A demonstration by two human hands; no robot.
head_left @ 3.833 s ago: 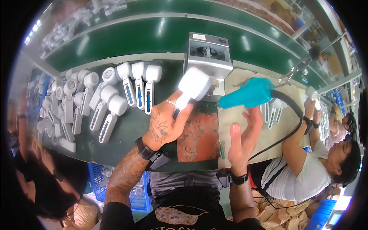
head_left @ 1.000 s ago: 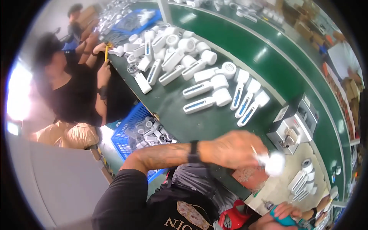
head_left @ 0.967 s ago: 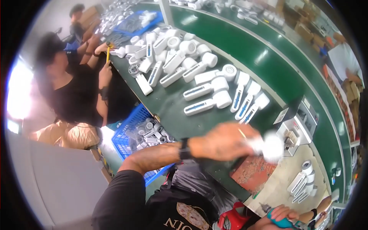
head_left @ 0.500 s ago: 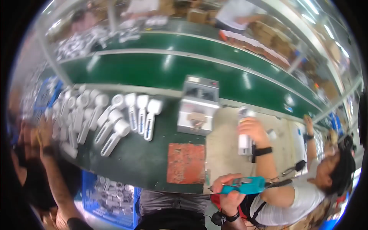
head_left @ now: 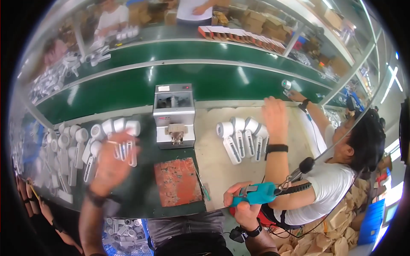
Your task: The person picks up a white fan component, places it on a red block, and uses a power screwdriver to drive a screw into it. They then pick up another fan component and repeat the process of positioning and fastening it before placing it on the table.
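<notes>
My left hand [head_left: 113, 164], blurred by motion, is over a row of white plastic housings [head_left: 118, 124] with round heads and slotted handles, at the left of the bench. Its fingers overlap the handles; whether they grip one, I cannot tell. My right hand [head_left: 245, 209] is closed round a teal electric screwdriver [head_left: 257, 194] near the bench's front edge; a black coiled cord [head_left: 294, 187] runs from its rear. Between my hands lies a worn red mat [head_left: 179, 181], with a thin teal-handled tool [head_left: 206, 194] at its right edge.
A grey machine [head_left: 174, 115] stands behind the red mat. More white housings [head_left: 64, 149] pile up at far left. Several assembled units [head_left: 239, 132] lie on a beige mat [head_left: 209, 175], beside a co-worker's hand [head_left: 275, 121]. A blue crate of parts [head_left: 145, 232] sits below the bench.
The view has swung right, shifting the bench leftward. My left hand now reaches over the row of housings. The co-worker's near hand has moved off the units; my right hand still holds the screwdriver.
</notes>
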